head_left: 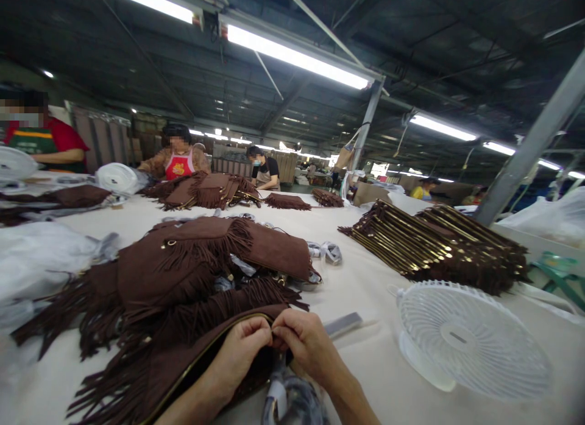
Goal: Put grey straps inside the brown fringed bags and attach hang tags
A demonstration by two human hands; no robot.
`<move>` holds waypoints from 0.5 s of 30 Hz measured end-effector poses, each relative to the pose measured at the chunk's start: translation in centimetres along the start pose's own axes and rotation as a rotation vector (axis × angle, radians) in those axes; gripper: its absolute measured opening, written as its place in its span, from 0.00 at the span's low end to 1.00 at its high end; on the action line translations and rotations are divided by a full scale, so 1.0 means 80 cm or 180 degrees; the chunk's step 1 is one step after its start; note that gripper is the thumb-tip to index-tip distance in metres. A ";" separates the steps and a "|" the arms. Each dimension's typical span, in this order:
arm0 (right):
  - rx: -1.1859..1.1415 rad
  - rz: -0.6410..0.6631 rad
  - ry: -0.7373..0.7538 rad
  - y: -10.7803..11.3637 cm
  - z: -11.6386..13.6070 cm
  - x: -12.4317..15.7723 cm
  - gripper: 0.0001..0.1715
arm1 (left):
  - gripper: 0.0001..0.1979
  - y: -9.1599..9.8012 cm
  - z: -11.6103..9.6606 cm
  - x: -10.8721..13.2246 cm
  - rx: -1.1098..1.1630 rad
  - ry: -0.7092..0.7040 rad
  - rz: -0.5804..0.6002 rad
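A brown fringed bag (pixel 183 341) lies right before me, its long gold zipper (pixel 197 361) gaping toward me. At the upper right end of that opening, my left hand (pixel 244 346) pinches the bag's edge with thumb and forefinger. My right hand (pixel 302 338) is closed in a pinch just beside it, fingertips nearly meeting the left ones. Whatever small piece sits between the right fingertips is too hidden to name. Below the hands is a coiled strap in grey wrapping (pixel 297 400). More brown fringed bags (pixel 169 254) are heaped just beyond.
A white round fan (pixel 470 337) stands at the right. Behind it, flat brown pieces with gold edges (pixel 411 242) are stacked. Clear plastic bags (pixel 41 260) lie at the left. Across the white table (pixel 365 297), several people work near further brown piles (pixel 205 190).
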State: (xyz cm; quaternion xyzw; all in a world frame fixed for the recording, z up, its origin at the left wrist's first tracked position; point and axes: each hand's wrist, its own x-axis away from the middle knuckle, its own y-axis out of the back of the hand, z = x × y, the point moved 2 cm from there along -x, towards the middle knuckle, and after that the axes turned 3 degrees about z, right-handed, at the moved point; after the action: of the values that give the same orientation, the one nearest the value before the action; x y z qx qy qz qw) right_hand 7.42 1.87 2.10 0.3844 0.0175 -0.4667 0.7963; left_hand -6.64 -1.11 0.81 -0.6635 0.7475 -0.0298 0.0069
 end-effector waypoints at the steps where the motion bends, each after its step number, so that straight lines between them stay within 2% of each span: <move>1: 0.0050 0.0018 0.0039 0.000 0.000 0.001 0.11 | 0.08 0.000 -0.001 0.000 0.0003 -0.0001 -0.0007; 5: 0.0062 0.0108 0.0129 -0.006 -0.008 0.001 0.12 | 0.09 0.001 0.002 -0.002 0.0002 -0.0055 0.0026; 9: 0.0241 -0.0013 0.0095 -0.011 -0.008 -0.005 0.12 | 0.11 0.002 0.010 -0.009 -0.0023 -0.0125 -0.0016; 11: 0.0448 -0.0208 0.0074 -0.007 0.006 -0.004 0.12 | 0.13 0.002 0.009 -0.011 -0.0133 -0.0128 -0.0033; 13: 0.0765 -0.0410 0.0004 0.001 0.025 0.006 0.12 | 0.13 0.000 0.000 -0.007 -0.0383 -0.0057 0.0111; 15: 0.1056 -0.0268 -0.0110 0.007 0.040 0.031 0.09 | 0.11 0.000 -0.014 0.006 -0.0808 -0.0076 0.0440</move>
State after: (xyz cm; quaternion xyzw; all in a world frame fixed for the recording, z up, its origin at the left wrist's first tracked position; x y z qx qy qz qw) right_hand 8.16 -1.81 3.70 0.5014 -0.0573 -0.5027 0.7019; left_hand -6.79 -1.55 1.98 -0.6063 0.7891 0.0734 -0.0661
